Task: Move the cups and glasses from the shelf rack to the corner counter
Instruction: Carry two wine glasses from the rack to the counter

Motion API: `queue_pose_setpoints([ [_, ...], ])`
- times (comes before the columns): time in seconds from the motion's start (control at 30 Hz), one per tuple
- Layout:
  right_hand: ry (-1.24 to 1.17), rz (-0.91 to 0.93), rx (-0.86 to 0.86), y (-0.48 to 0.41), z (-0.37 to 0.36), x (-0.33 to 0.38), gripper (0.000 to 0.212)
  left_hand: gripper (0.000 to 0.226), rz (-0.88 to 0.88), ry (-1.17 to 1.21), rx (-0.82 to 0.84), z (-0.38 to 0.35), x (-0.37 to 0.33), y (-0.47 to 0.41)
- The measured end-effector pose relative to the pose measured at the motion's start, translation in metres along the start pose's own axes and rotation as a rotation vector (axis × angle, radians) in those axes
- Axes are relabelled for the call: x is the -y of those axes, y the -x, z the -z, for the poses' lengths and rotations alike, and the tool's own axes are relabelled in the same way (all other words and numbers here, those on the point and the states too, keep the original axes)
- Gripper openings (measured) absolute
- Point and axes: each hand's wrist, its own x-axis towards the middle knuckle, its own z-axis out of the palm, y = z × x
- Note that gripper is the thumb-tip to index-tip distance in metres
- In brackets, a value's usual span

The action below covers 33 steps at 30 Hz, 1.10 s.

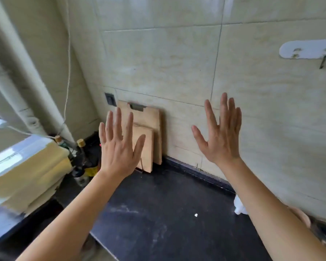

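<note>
Hands first: your left hand point(119, 147) and right hand point(221, 137) are both raised in front of you, palms away, fingers spread wide, holding nothing. No cups, no glasses and no shelf rack show in this view, so I can't tell where they sit; prob. off-frame, and you'll need to turn to find them. Judging from that, the step in hand is just the start: nothing carried, nothing set down yet. To do it well, pick your landing spot now. The desk point(167, 213) is dark and mostly bare in the middle, w/ pale dusty smears and a small white crumb point(196, 215); aim for the open patch near the corner, away from the front edge. Keep clear of the two cutting boards point(151, 129) leaning on the tiled wall point(158, 63), since a knock could tip them onto glassware. Bottles point(81, 153) crowd the left corner beside a pale-yellow box-like thing point(26, 170), blurred, can't say what it is. A white crumpled bit point(239, 206) lies by the wall on the right. Above it, a white hook strip point(309, 49) on the tiles; a pipe point(23, 63) and thin cord point(69, 53) run down the left wall. Carry one glass per hand, set bases flat, leave gaps btw. pieces.
</note>
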Motion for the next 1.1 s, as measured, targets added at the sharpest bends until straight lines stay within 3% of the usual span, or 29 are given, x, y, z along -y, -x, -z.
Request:
queue_pose_setpoints([
  [0.23,-0.39,0.191,0.113,0.006,-0.038,0.224,0.081,0.073,0.32,-0.301,0.016,0.135,0.141,0.125],
  [0.47,-0.678,0.45,0.072,0.012,-0.005,0.468,0.082,0.075,0.578,-0.488,-0.135,0.287,0.262,0.25],
  [0.73,-0.903,0.649,0.098,0.073,0.046,0.76,0.081,0.078,0.832,-0.687,-0.122,0.445,0.409,0.423],
  [1.1,-1.171,0.845,0.135,0.131,0.088,1.038,0.085,0.075,1.078,-0.878,-0.131,0.578,0.531,0.55],
])
